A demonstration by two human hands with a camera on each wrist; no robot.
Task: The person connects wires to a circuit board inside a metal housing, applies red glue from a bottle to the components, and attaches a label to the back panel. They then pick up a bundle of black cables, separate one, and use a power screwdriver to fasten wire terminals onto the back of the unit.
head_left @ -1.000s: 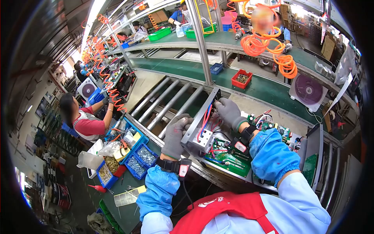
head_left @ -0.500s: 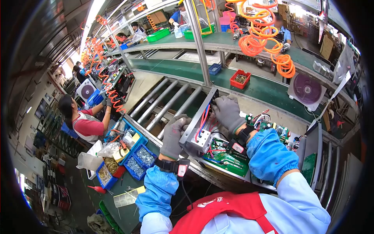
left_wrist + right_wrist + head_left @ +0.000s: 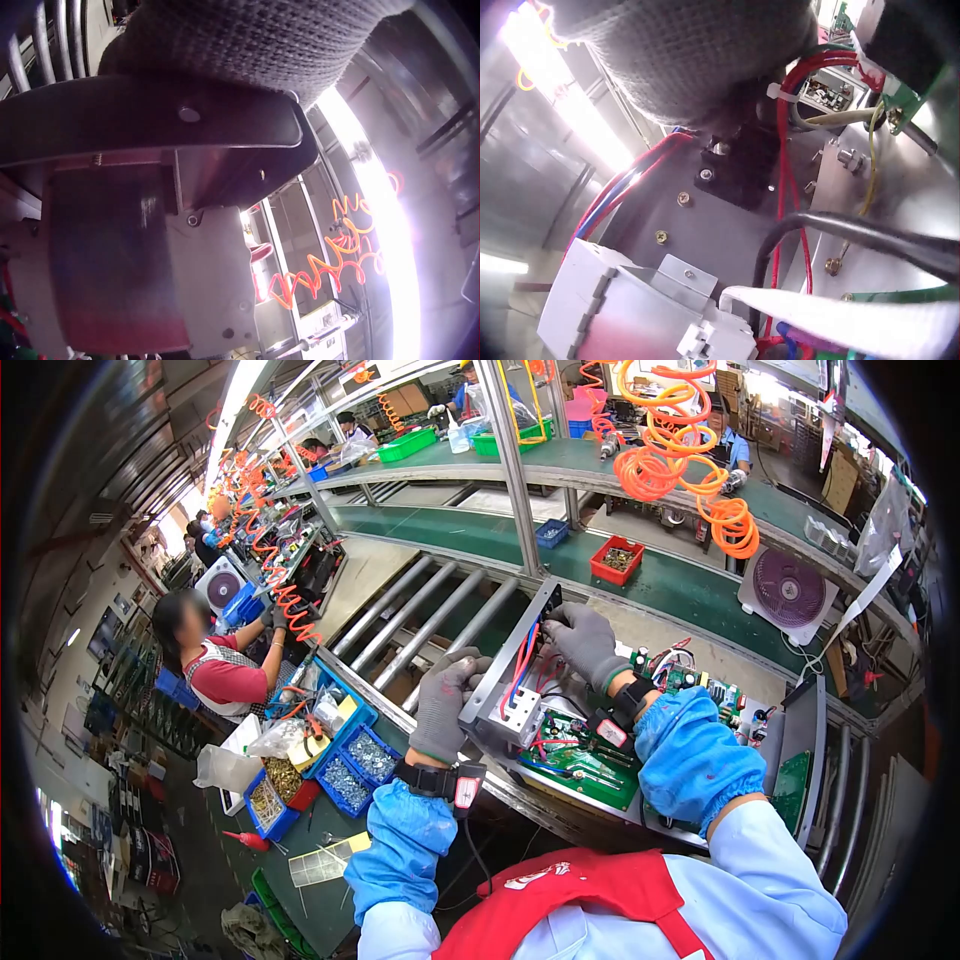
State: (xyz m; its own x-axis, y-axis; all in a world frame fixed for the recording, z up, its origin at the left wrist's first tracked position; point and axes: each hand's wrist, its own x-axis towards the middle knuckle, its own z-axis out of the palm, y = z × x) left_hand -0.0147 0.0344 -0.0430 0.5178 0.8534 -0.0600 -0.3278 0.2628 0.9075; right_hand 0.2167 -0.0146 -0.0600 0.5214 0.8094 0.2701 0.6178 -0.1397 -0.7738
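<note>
Both hands wear grey knit gloves. The left hand (image 3: 443, 703) grips the outer edge of an upright dark metal end panel (image 3: 550, 600), fingers curled at its flange (image 3: 187, 114); its fingertips are partly hidden. On the panel's inner side, the right hand (image 3: 583, 645) bends its fingers down onto a black block (image 3: 742, 169) fixed with screws. Its fingertips sit in shadow at the block's upper end. Red and blue wires (image 3: 525, 665) run beside the hand to a white terminal block (image 3: 520, 715). Below lies a green circuit board (image 3: 590, 775) in the open chassis.
Blue bins of small hardware (image 3: 345, 788) stand on the left bench. Metal rollers (image 3: 440, 630) stretch beyond the left hand. A red bin of parts (image 3: 617, 560) sits on the green belt (image 3: 420, 538). Orange coiled hoses (image 3: 650, 475) hang overhead. Another person (image 3: 230, 665) works at left.
Both hands stay at the panel, with only slight shifts of the right fingers. The person at left has turned their head.
</note>
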